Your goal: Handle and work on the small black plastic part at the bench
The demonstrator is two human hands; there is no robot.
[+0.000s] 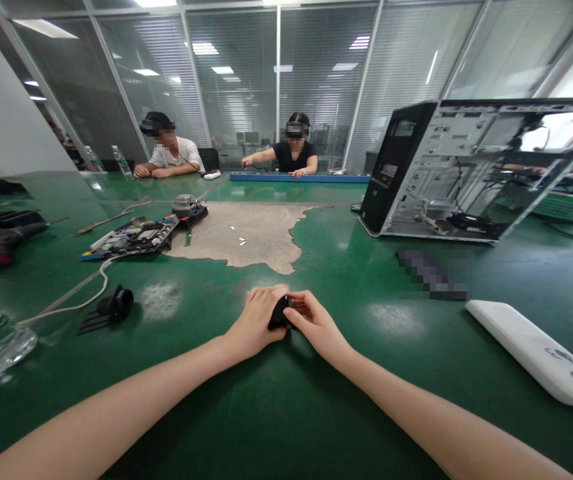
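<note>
We sit before a glossy green table (291, 413) in a room walled with glass partitions (236, 87), with an opened computer case (400, 160) standing to the right and a circuit board (139, 237) lying to the left. Our forearms (156, 390) slant inward from the lower corners and meet near the middle. There our left hand (253, 323) curls around a small black object (278, 316), while our right hand (320, 327) pinches its right side between thumb and bent fingers.
</note>
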